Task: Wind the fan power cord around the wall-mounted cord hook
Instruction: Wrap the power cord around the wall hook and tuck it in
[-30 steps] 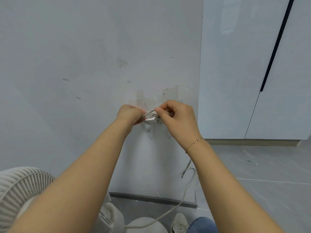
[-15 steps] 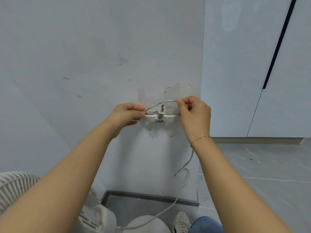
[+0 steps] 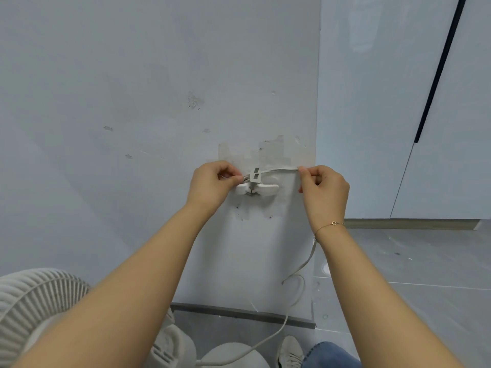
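I see my left hand [image 3: 212, 184] pinching the thin, limp power cord [image 3: 281, 170] beside the wall-mounted cord hook [image 3: 257, 186]; my right hand [image 3: 322, 189] pinches it taut. It looks light, best gripped close to the hook.

grey floor [image 3: 414, 301]: fan base [image 3: 233, 354], shoe [image 3: 291, 350] on it.

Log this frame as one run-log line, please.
phase: winding | left hand: pinches cord beside hook | right hand: pinches cord, pulled taut over cord hook | slack: hangs toward fan | wraps: cannot tell
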Available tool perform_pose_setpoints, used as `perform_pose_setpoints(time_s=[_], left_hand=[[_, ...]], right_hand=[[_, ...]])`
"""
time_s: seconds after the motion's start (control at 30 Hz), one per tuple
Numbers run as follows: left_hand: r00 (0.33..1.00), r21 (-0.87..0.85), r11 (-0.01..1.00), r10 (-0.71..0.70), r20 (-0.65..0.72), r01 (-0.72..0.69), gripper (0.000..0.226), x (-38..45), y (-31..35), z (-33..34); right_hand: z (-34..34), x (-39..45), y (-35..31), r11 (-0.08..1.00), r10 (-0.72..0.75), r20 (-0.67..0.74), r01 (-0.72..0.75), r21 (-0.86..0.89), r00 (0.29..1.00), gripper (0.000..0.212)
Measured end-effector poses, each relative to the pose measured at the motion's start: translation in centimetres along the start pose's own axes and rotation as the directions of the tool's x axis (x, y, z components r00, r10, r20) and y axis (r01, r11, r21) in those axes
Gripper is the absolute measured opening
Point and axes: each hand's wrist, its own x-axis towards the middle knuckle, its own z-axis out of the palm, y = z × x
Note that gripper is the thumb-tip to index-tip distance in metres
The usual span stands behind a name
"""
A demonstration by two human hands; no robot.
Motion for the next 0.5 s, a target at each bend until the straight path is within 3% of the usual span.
perform_pose_setpoints(time_s=[0.37,0.5], left_hand=[[0.994,0.118,0.987,0.102,0.025,-0.104,0.005,-0.3,0.6,0.5],[0.999,0.105,0.993,0.052,-0.009,-0.051,0.004,-0.1,0.8,0.7]], right_hand=[[-0.4,-0.8,2.8,0.997,0.058,0.047,-0.055,-0.051,0.997,0.023],[0.4,-1.8,4.1,0.987,0.153,0.115,-0.147,-0.059,0.982,0.026]])
